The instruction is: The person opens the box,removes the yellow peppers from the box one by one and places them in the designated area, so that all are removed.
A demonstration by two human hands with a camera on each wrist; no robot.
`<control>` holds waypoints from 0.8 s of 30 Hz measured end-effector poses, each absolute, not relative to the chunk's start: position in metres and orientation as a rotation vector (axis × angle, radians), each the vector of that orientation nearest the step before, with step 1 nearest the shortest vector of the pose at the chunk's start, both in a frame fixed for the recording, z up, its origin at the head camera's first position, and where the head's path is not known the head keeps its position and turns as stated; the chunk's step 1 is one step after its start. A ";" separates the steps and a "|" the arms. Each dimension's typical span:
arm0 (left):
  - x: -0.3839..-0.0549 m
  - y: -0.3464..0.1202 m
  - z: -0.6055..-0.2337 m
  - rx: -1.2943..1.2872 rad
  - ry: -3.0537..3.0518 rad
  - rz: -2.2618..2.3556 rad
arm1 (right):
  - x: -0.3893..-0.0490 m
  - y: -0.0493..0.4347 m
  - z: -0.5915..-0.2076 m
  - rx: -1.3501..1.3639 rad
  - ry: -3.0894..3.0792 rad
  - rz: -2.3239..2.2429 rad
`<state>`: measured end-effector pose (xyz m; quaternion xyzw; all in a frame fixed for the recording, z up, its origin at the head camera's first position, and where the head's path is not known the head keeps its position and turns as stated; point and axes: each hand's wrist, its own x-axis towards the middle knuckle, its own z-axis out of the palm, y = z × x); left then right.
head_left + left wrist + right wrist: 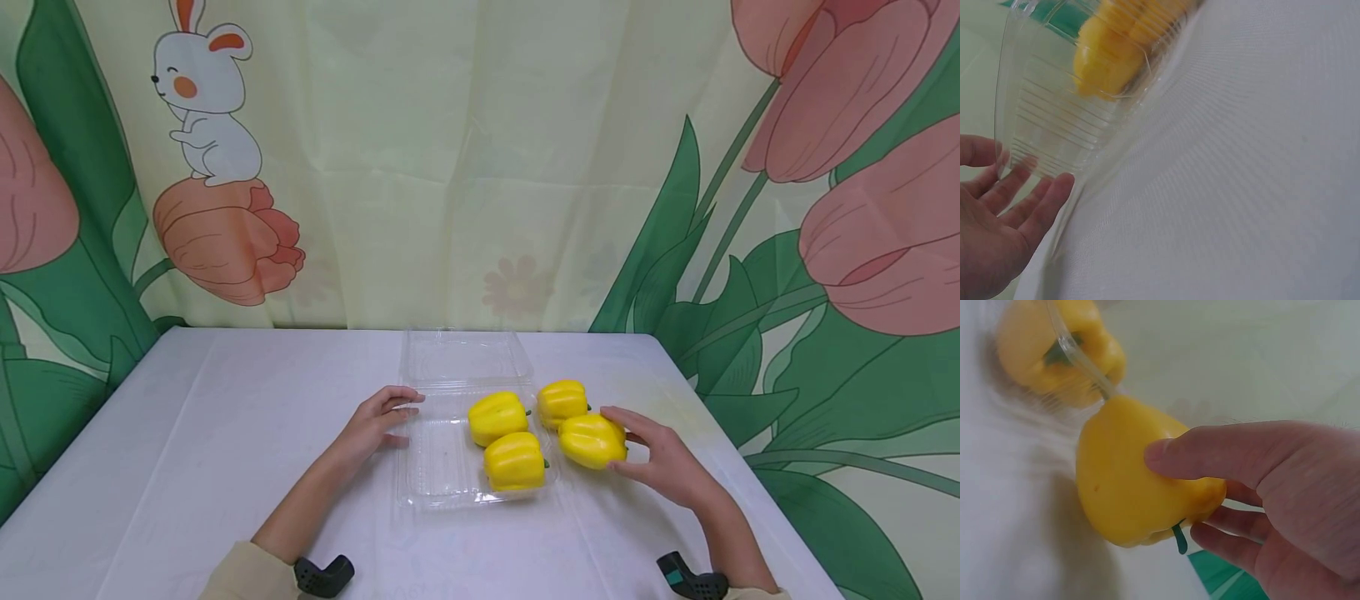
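Observation:
My right hand (663, 458) grips a yellow bell pepper (591, 442) between thumb and fingers, just beyond the right rim of a clear plastic clamshell box (442, 467). In the right wrist view, the thumb lies across this pepper's side and its green stem hangs near the fingertips. Two more yellow peppers sit in the right half of the box, a rear one (497, 419) and a front one (514, 462). Behind the gripped pepper, another yellow pepper (562, 403) is at the box's right edge. My left hand (997, 231) touches the box's left side with extended fingers.
The box's lid (465, 357) is folded back flat towards the table's far edge. A white cloth covers the table (247, 433). Behind it hangs a curtain (420, 167) printed with tulips and a rabbit.

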<state>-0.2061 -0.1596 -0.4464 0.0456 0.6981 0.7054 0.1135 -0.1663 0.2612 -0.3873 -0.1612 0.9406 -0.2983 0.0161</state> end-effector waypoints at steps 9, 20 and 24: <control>-0.206 -0.160 -0.449 0.145 2.054 2.071 | -0.168 0.260 -0.392 -0.515 2.839 -0.912; -0.207 -0.160 -0.449 0.134 2.057 2.057 | -0.170 0.253 -0.393 -0.524 2.818 -0.904; -0.207 -0.160 -0.448 0.133 2.058 2.050 | -0.171 0.252 -0.393 -0.517 2.809 -0.898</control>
